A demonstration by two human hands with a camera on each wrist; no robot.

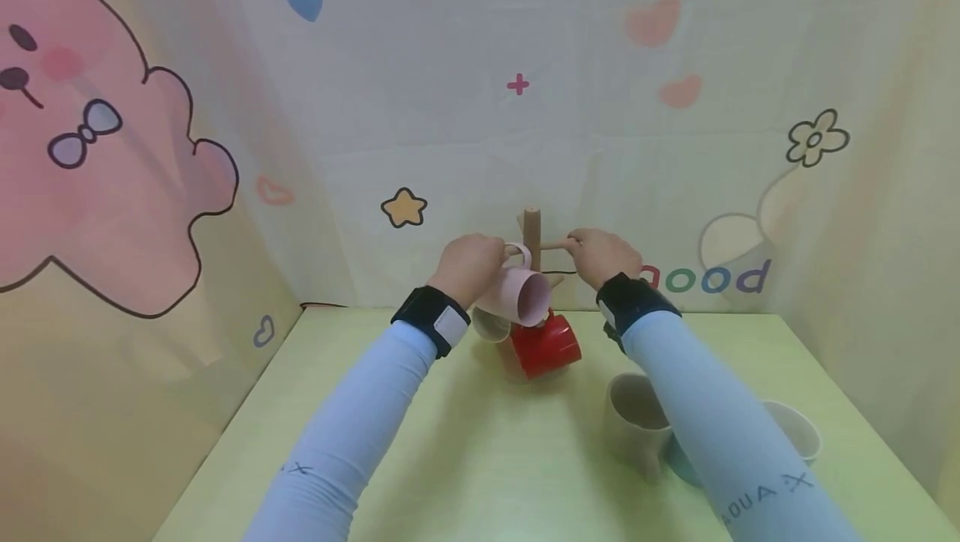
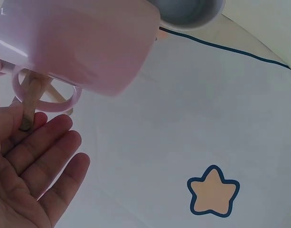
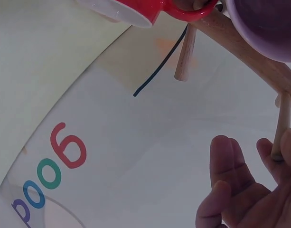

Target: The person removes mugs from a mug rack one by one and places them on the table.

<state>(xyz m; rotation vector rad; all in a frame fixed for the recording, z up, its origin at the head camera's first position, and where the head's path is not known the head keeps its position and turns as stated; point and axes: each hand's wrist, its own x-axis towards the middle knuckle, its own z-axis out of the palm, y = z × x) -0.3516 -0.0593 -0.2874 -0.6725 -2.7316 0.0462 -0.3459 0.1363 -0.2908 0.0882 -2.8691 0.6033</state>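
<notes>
Hanging by its handle on a peg of the wooden mug tree [image 1: 532,235], the pink mug [image 1: 517,293] rests beside the open left hand [image 1: 470,265], while the right hand [image 1: 600,256], fingers loosely extended, steadies an opposite peg.

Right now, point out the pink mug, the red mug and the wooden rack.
pink mug [image 1: 517,293], head view, on its side wall near the open mouth.
red mug [image 1: 546,348], head view, on its outer wall.
wooden rack [image 1: 532,229], head view, on the upright post near the top.
</notes>
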